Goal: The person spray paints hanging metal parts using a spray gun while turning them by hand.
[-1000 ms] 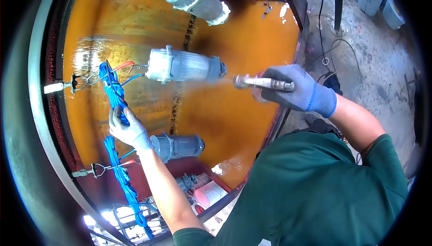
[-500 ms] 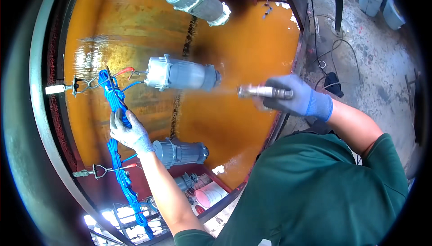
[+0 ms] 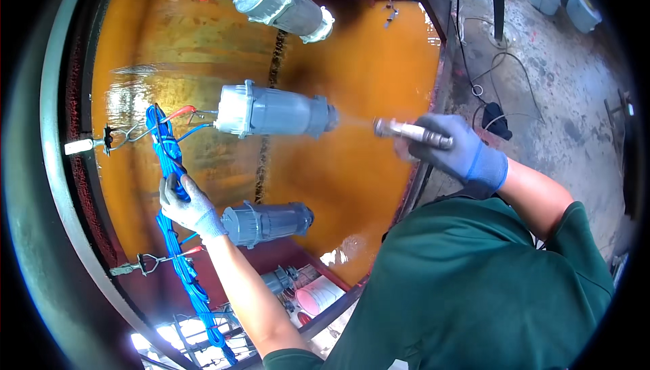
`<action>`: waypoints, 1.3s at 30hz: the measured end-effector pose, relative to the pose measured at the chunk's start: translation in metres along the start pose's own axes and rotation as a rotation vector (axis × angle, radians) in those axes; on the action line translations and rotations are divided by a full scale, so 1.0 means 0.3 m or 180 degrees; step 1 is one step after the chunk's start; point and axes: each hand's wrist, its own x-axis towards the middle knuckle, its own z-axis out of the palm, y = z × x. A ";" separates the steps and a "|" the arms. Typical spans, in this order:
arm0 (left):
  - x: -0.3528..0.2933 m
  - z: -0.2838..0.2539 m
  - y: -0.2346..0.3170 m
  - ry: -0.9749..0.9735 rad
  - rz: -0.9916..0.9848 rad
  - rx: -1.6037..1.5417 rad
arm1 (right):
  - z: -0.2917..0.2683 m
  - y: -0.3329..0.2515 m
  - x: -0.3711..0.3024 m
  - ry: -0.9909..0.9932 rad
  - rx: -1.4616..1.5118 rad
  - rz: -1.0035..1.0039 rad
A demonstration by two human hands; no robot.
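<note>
My left hand (image 3: 191, 209), in a grey-blue glove, is closed round a bundle of blue cable (image 3: 166, 148). The cable leads to a grey motor-like cylinder (image 3: 281, 111) hung on its side from an orange-tipped hook (image 3: 181, 111). To the right of that cylinder, my gloved right hand (image 3: 464, 153) grips a metallic spray gun (image 3: 406, 130) pointing left. A pale mist runs from its nozzle to the cylinder's narrow end; the two stay apart. Part of the gun is hidden in my palm.
Similar cylinders hang farther off (image 3: 283, 6) and nearer (image 3: 267, 224). Behind them stands a booth wall (image 3: 352, 187) coated orange. A metal rail (image 3: 54, 99) curves along the left. Black hoses (image 3: 518, 62) and grey buckets (image 3: 583, 8) are on the concrete floor at right.
The spray gun and my right hand have shifted slightly right, away from the cylinder. The mist shows more plainly at the cylinder's end. My left hand keeps hold of the cable.
</note>
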 end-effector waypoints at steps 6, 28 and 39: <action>-0.001 -0.003 0.012 0.0022 -0.0118 -0.0332 | -0.024 0.027 -0.025 -0.0339 -0.0190 -0.0311; 0.016 0.175 -0.369 -0.0024 -0.0538 -0.1200 | 0.001 0.157 0.091 -0.0856 0.1071 0.0421; 0.105 0.239 -0.468 -0.0447 -0.0699 -0.1215 | -0.047 0.125 0.055 -0.0881 0.0948 0.0576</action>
